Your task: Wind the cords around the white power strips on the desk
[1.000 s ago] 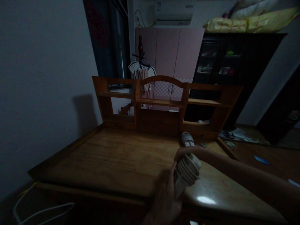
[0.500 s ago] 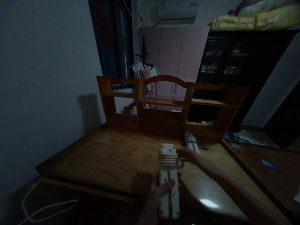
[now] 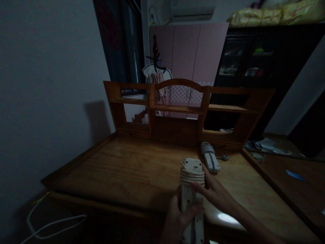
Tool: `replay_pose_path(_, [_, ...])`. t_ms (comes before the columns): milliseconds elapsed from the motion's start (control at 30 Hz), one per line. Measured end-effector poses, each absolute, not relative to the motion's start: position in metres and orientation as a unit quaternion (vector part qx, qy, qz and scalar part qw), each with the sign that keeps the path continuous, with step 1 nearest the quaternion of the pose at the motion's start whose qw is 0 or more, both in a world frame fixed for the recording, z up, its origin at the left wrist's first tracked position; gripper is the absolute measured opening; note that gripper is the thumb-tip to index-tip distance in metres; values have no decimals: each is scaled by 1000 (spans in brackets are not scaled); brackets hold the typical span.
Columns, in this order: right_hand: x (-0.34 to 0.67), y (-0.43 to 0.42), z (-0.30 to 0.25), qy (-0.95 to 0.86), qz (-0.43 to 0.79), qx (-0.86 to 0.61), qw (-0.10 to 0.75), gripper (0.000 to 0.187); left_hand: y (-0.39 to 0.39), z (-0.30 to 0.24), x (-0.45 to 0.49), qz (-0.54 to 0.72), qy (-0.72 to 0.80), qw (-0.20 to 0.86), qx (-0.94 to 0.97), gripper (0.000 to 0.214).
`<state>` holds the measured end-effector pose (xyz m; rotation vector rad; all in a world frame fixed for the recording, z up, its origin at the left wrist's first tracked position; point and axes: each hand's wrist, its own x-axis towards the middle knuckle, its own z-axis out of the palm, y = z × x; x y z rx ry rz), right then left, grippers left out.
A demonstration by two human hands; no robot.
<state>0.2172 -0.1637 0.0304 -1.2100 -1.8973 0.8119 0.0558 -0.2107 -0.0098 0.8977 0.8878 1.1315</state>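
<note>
A white power strip (image 3: pixel 192 196), its cord wound round the upper end, is held upright over the front of the wooden desk (image 3: pixel 122 162). My left hand (image 3: pixel 177 217) wraps round its lower half, thumb across the face. At the coil of cord, my right hand (image 3: pixel 209 186) grips the strip from the right, thumb on the front just under the windings; its other fingers are partly hidden behind. A second power strip (image 3: pixel 210 157), also wrapped with cord, lies on the desk farther back to the right. Beside it rests a plug-like end (image 3: pixel 224 157), too dim to make out.
A wooden shelf unit (image 3: pixel 175 132) stands along the desk's back edge. At lower left a white cable (image 3: pixel 61 222) loops by the desk's front edge. To the right are a brown surface with a blue card (image 3: pixel 294 175) and papers (image 3: pixel 266 145).
My right hand has come from beside the coil onto the power strip and closed on it. The strip and my left hand have shifted slightly right in view.
</note>
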Motion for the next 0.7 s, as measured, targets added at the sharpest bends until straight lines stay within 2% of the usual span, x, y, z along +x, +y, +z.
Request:
replay_pose_path(133, [218,-166,24,-710,299,-514,377,57,-213,-14,68,578,415,562,423,70])
replay_pose_path(300, [219,-169,24,-699,315,-530,362,62,-208,-24,66,576,363,547,487,62])
replay_pose_path(433, [221,-173,25,-707,308,-525,359,65,-203,-29,61,584,323,538,516,66])
replay_pose_path(567, [238,-167,23,-684,276,-549,393,71,-197,-20,77,573,284,572,513,71])
replay_pose_path(700, [284,-151,18,-656,269,-560,427,64,-190,-1,119,538,233,629,511,66])
